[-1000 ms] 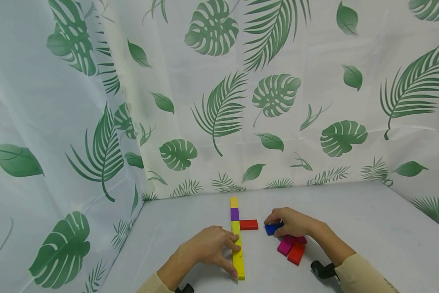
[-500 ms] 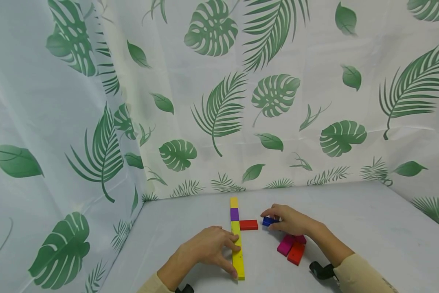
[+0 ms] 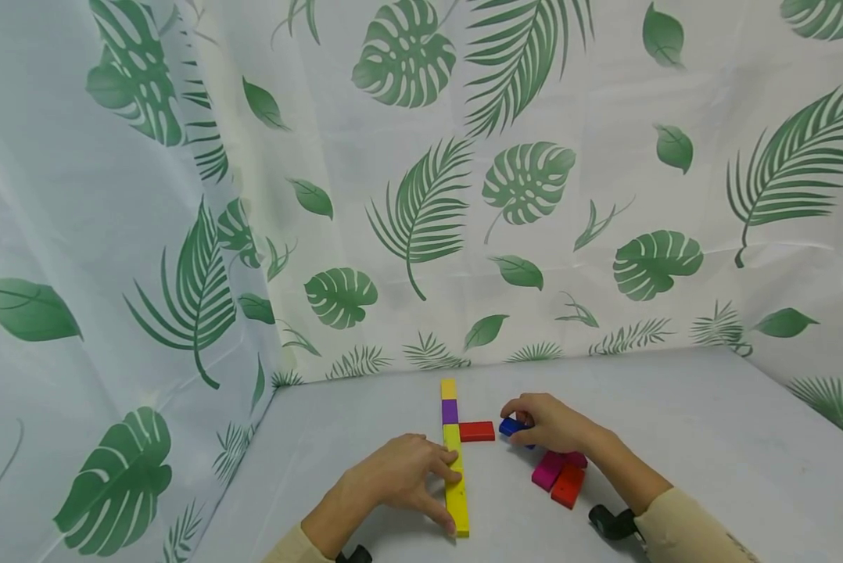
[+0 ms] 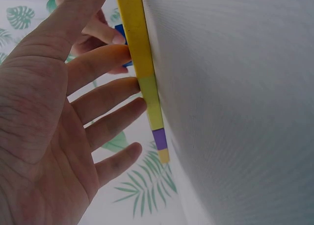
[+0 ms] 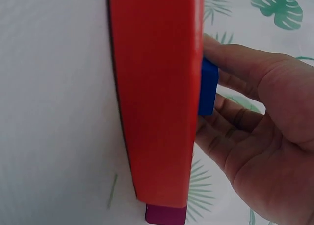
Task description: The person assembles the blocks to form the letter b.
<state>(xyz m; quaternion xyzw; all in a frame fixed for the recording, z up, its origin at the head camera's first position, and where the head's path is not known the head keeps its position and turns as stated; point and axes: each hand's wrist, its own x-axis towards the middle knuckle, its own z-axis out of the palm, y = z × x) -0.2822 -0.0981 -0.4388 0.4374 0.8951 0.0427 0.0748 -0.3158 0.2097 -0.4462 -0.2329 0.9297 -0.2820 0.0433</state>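
A straight row of blocks runs away from me in the head view: a long yellow block (image 3: 457, 512) nearest, then a paler yellow block (image 3: 452, 439), a purple block (image 3: 450, 411) and a small yellow block (image 3: 449, 389) at the far end. My left hand (image 3: 403, 473) rests on the near part of this row, its fingers fairly straight against the yellow blocks. A red block (image 3: 477, 432) sticks out sideways from the row. To its right, my right hand (image 3: 551, 422) pinches a blue block (image 5: 208, 87) between thumb and fingers.
A cluster of magenta (image 3: 547, 470) and orange-red (image 3: 568, 486) blocks lies just nearer than the right hand. The white-covered table (image 3: 710, 453) ends at a leaf-printed curtain (image 3: 421, 328) behind and at the left.
My right hand has carried the blue block away from the cluster, slightly left and farther back, and turned it a little. The left hand stays where it was on the row.
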